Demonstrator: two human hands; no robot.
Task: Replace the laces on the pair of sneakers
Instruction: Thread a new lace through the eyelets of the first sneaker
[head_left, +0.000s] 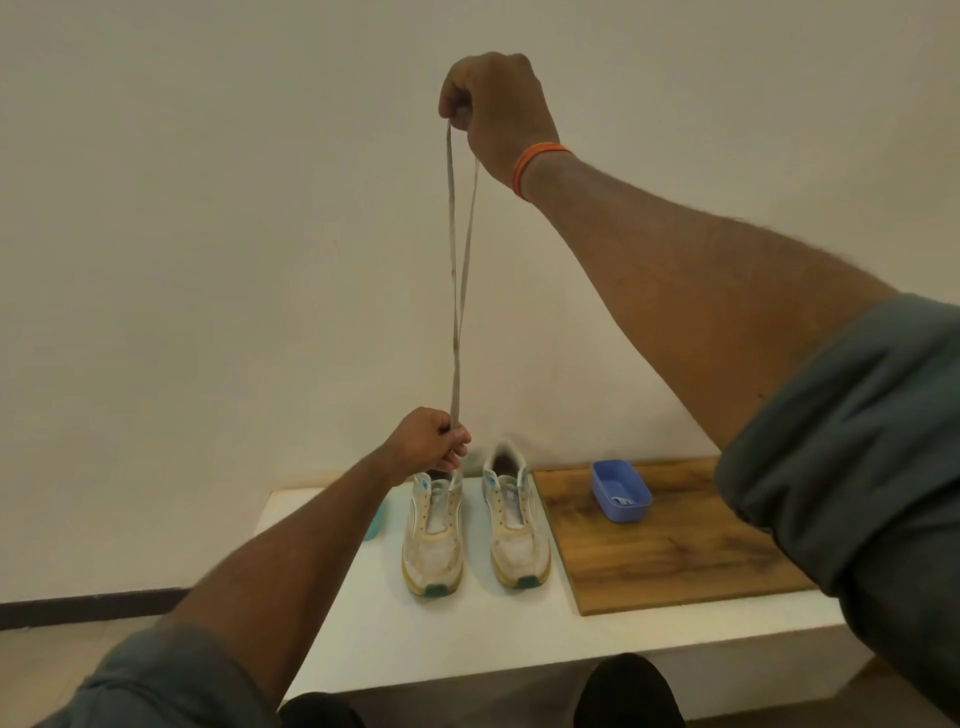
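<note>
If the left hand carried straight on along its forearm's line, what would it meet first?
Probably the left sneaker: the left hand, pinching the lace, sits over its heel opening. Depth is unclear; it might pass above to the wall.

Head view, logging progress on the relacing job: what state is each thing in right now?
Lace: off the shoes, doubled, stretched taut between both hands.
Right hand: raised, pinching the lace's top.
Left hand: gripping the lace's bottom.
Left sneaker: upright, eyelets empty.
Right sneaker: upright, eyelets empty.
Blue container: open, on the wooden board, something small inside.
</note>
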